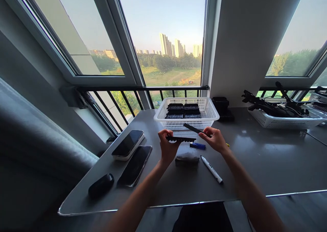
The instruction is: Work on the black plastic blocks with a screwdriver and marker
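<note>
My left hand (169,150) is closed on one end of a black toothed plastic piece (183,139), held nearly level above the table. My right hand (215,139) grips a thin flat black strip (192,128), which slants up to the left, its far end over the toothed piece. Whether the two touch I cannot tell. Just below them lies a short blue object (197,145). Nearer to me are a small dark block with a greyish top (187,160) and a white marker (211,169). Something small and yellow (227,144) shows partly behind my right wrist.
A white plastic basket (186,124) holding several black toothed pieces (183,111) stands behind my hands. Similar pieces are stacked (221,107) beside it. Two phones (135,165) and a black rounded case (101,185) lie left. Another basket (286,122) with cables sits right.
</note>
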`<action>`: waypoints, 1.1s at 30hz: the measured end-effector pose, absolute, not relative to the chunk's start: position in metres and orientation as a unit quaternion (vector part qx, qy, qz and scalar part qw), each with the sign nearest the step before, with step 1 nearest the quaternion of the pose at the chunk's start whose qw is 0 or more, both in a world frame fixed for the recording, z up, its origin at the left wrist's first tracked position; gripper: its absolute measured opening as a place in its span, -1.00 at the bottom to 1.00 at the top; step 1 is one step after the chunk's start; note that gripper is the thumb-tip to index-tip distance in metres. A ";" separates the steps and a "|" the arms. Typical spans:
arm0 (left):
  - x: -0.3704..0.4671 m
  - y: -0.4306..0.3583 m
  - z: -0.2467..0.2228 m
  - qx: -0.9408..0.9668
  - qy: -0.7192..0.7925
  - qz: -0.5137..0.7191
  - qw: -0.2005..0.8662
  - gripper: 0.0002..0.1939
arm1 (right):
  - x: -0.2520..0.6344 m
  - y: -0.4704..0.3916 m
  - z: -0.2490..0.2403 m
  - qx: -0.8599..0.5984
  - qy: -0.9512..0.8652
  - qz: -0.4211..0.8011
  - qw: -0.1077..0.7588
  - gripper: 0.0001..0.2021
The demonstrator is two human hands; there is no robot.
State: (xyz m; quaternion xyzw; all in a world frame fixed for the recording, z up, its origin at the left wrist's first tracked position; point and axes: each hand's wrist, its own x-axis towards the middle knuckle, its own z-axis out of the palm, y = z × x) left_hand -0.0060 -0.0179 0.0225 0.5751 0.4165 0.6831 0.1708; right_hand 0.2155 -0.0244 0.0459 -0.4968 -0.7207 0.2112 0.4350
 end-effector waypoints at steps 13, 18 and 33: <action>0.006 -0.027 0.012 0.629 0.409 0.643 0.152 -0.48 | 0.198 -0.029 0.042 -0.456 -0.709 0.346 0.411 -0.61; 0.010 -0.029 0.007 0.671 0.377 0.626 0.126 -0.53 | 0.193 -0.031 0.042 -0.471 -0.714 0.305 0.418 -0.60; 0.007 -0.028 0.004 0.711 0.349 0.610 0.008 -0.64 | 0.189 -0.034 0.045 -0.501 -0.728 0.274 0.380 -0.55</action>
